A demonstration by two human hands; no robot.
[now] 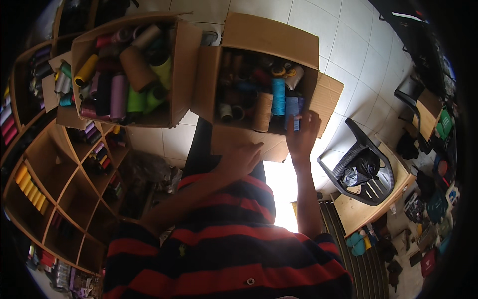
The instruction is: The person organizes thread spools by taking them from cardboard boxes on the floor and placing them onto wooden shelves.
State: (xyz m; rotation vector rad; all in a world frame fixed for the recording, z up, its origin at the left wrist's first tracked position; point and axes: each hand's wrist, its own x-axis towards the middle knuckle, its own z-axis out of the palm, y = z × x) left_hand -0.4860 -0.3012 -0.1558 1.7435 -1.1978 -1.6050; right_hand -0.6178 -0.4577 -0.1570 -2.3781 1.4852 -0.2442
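Note:
An open cardboard box in front of me holds several thread cones and spools. At its near right corner my right hand has its thumb and fingers around a slate-blue thread spool. Beside that spool stand a bright blue thread spool and a tan thread cone. My left hand hovers near the box's front flap, fingers loosely bent and apart, with nothing visible in them. Deeper in the box the cones are dark and hard to make out.
A second cardboard box full of thread cones stands to the left. Wooden cubby shelves with thread spools line the left side. At right, a black plastic chair with a dark bag adjoins a wooden tabletop.

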